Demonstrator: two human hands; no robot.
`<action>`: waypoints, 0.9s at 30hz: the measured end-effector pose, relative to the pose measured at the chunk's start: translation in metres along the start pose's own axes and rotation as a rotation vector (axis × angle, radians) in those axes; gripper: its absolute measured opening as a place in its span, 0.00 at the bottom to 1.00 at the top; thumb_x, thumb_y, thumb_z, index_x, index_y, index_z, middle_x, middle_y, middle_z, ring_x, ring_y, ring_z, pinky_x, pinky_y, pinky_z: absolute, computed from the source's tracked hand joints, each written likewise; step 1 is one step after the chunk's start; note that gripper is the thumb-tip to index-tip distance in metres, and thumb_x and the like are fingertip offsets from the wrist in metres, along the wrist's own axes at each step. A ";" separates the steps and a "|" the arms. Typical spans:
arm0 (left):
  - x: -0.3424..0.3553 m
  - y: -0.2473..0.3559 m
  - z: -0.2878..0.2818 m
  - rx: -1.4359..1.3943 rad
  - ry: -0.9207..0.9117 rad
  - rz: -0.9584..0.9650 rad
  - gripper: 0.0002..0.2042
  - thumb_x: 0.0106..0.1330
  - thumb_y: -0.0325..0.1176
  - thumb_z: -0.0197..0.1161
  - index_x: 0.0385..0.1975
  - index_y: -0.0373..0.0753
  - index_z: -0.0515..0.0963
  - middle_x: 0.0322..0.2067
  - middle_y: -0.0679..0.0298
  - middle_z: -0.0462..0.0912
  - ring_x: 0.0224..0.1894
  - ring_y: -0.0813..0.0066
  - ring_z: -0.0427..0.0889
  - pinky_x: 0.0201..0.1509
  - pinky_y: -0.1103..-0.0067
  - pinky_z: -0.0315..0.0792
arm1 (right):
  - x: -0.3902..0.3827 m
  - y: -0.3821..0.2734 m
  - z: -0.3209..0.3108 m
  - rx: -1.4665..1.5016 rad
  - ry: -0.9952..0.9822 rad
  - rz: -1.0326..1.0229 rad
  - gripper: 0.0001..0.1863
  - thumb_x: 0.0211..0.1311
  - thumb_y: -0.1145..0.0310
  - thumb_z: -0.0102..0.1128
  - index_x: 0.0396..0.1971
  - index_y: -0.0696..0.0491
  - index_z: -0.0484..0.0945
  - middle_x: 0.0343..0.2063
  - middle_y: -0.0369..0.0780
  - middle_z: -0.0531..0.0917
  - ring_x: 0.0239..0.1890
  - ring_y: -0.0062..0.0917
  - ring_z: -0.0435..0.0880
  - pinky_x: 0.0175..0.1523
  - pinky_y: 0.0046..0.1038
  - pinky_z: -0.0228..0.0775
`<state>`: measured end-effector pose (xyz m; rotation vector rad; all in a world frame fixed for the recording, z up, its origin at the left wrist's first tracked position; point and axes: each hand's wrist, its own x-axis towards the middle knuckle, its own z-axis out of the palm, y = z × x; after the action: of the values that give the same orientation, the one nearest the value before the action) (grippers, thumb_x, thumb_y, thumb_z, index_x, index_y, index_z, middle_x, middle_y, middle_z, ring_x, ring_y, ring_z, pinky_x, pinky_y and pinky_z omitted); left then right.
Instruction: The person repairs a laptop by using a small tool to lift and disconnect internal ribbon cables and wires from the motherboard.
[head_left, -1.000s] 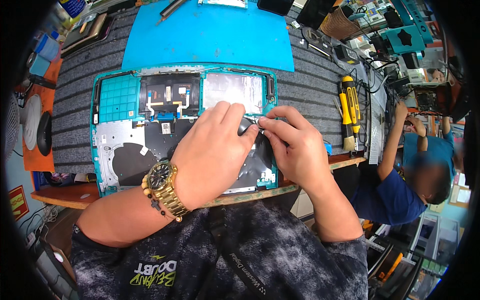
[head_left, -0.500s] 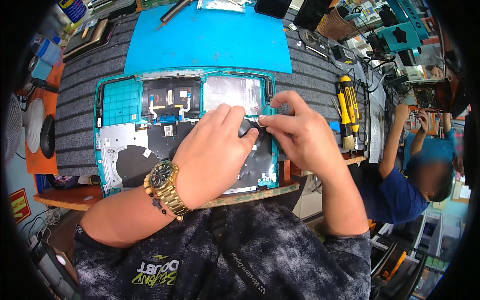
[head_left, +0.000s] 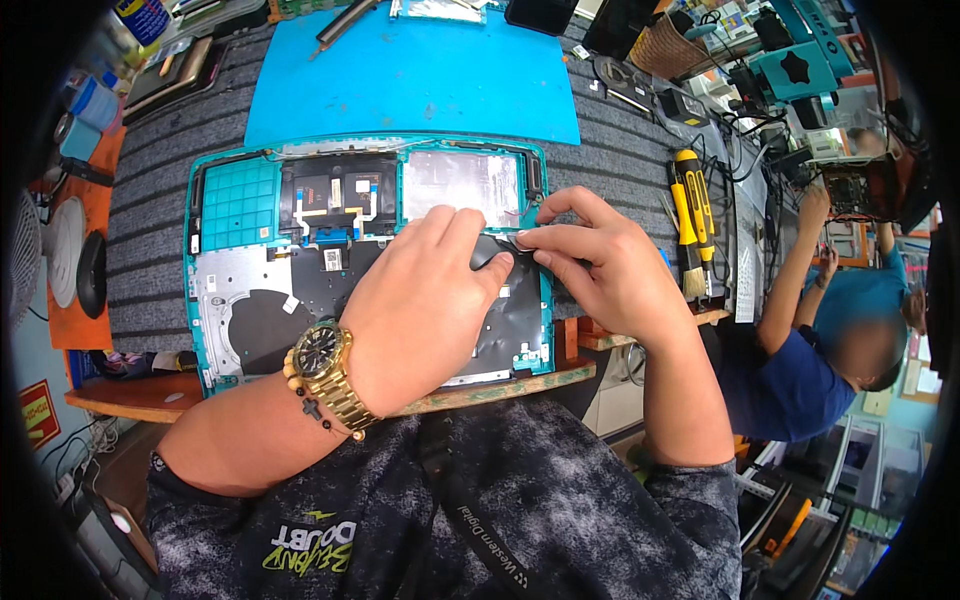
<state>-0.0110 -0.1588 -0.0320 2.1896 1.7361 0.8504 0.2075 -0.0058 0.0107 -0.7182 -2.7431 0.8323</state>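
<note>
An opened laptop chassis, teal-framed with its inner side up, lies on the bench before me. A black sheet covers much of its lower half, and a silvery plate sits at its upper right. My left hand lies over the middle of the chassis, thumb apart from the bent fingers; some fingertips are hidden. Beside that thumb my right hand pinches thumb and forefinger at the right side of the chassis, below the silvery plate. Something small and pale shows at the pinch, too small to name.
A blue mat lies beyond the chassis on a ribbed grey cover. Yellow-handled screwdrivers and a brush lie to the right. A black mouse is at the left. Another person works at the right.
My hands keep nearly the same place on the chassis, with the right fingertips shifted slightly. The whole view has moved a little. The other person's hand at the right has moved lower.
</note>
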 end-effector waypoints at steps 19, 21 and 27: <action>0.003 -0.002 -0.002 -0.020 -0.031 0.008 0.20 0.67 0.24 0.76 0.59 0.34 0.95 0.61 0.46 0.85 0.65 0.45 0.85 0.69 0.58 0.84 | -0.006 -0.003 0.014 -0.105 0.094 0.000 0.14 0.71 0.78 0.79 0.54 0.51 0.98 0.51 0.43 0.88 0.41 0.37 0.92 0.46 0.39 0.85; 0.002 -0.004 -0.004 -0.036 -0.025 0.007 0.20 0.67 0.24 0.77 0.59 0.34 0.95 0.61 0.46 0.85 0.66 0.45 0.85 0.69 0.59 0.84 | -0.005 -0.003 0.006 -0.084 0.044 0.006 0.12 0.72 0.75 0.79 0.52 0.49 0.98 0.50 0.43 0.90 0.48 0.46 0.96 0.50 0.44 0.89; -0.002 0.000 -0.004 -0.021 -0.020 -0.007 0.20 0.66 0.24 0.79 0.59 0.34 0.95 0.63 0.45 0.85 0.67 0.45 0.85 0.70 0.59 0.85 | -0.008 -0.012 0.009 0.009 0.094 0.019 0.13 0.71 0.75 0.80 0.53 0.50 0.97 0.52 0.44 0.90 0.48 0.44 0.96 0.50 0.43 0.88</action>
<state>-0.0137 -0.1610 -0.0299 2.1704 1.7167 0.8377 0.2070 -0.0231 0.0093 -0.7629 -2.6525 0.7930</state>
